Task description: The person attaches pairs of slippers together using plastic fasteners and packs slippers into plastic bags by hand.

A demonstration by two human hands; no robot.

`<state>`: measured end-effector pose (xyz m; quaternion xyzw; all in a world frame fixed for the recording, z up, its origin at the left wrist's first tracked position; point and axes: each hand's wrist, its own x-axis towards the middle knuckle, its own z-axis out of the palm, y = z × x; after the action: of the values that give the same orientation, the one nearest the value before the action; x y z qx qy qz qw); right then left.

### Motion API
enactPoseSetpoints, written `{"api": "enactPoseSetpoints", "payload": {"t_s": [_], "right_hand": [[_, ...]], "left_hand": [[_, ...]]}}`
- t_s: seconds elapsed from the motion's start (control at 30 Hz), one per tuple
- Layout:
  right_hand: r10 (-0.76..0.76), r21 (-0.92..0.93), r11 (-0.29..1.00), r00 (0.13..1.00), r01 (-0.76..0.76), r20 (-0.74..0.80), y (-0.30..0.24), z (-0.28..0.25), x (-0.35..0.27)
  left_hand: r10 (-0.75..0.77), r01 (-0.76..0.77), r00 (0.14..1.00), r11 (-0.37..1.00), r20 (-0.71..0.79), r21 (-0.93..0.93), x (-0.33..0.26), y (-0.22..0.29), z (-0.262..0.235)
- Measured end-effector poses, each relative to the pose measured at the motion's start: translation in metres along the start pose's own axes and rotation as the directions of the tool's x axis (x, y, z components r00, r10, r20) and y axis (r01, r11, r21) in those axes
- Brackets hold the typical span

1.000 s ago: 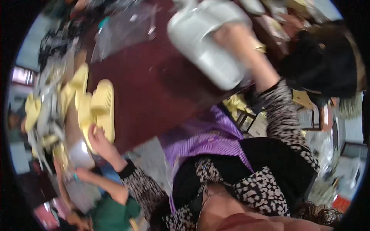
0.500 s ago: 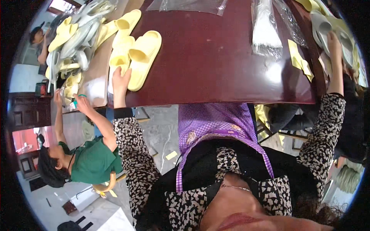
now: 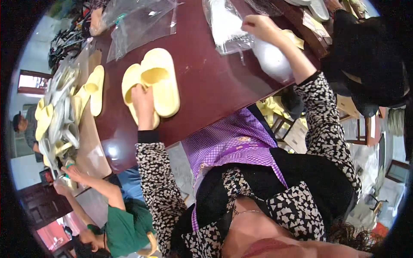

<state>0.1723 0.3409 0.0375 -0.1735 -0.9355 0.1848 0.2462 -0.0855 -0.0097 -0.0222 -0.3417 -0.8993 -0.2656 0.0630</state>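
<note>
A pair of pale yellow slippers (image 3: 167, 88) lies side by side on the dark red table (image 3: 202, 81), toes pointing away from me. My left hand (image 3: 143, 103) grips the left slipper of the pair, its fingers curled at the foot opening. Further right, my right hand (image 3: 263, 29) is at the edge of a stack of clear plastic bags (image 3: 227, 26) that glare white. Its fingers are bent together, and whatever lies between them is too small to make out.
Another clear bag (image 3: 144, 30) lies at the far left of the table. A lone yellow slipper (image 3: 97, 90) and a heap of grey and yellow slippers (image 3: 64, 114) are at the left, by a co-worker in green (image 3: 127, 228). Someone in black (image 3: 365, 60) is at the right.
My right hand has left the grey slippers at the far right and come inward to the plastic bags. The left hand stays with the yellow pair, now gripping further forward. The view has turned.
</note>
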Motion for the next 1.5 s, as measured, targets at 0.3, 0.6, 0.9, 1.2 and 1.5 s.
{"api": "enactPoseSetpoints", "payload": {"t_s": [0.3, 0.6, 0.9, 1.2, 1.5], "right_hand": [[0.187, 0.05, 0.981, 0.982, -0.185, -0.036, -0.049, 0.076, -0.022], [0.19, 0.141, 0.975, 0.975, -0.172, -0.12, -0.036, 0.078, -0.026], [0.174, 0.747, 0.59, 0.952, -0.307, 0.254, -0.081, 0.02, -0.104], [0.014, 0.887, 0.268, 0.923, -0.375, 0.386, -0.102, -0.029, -0.121], [0.193, 0.886, 0.255, 0.919, -0.387, 0.345, -0.134, -0.044, -0.114]], "left_hand": [[-0.018, 0.025, 1.0, 0.879, 0.018, -0.476, -0.022, 0.06, 0.031], [-0.03, -0.076, 0.984, 0.816, -0.174, -0.573, -0.052, 0.104, 0.001], [0.512, -0.576, 0.816, 0.673, -0.269, -0.465, -0.06, 0.19, 0.019], [0.67, -0.573, 0.734, 0.527, -0.108, -0.628, -0.053, 0.207, 0.035], [0.379, -0.122, 0.923, 0.438, 0.06, -0.891, -0.112, 0.185, 0.004]]}}
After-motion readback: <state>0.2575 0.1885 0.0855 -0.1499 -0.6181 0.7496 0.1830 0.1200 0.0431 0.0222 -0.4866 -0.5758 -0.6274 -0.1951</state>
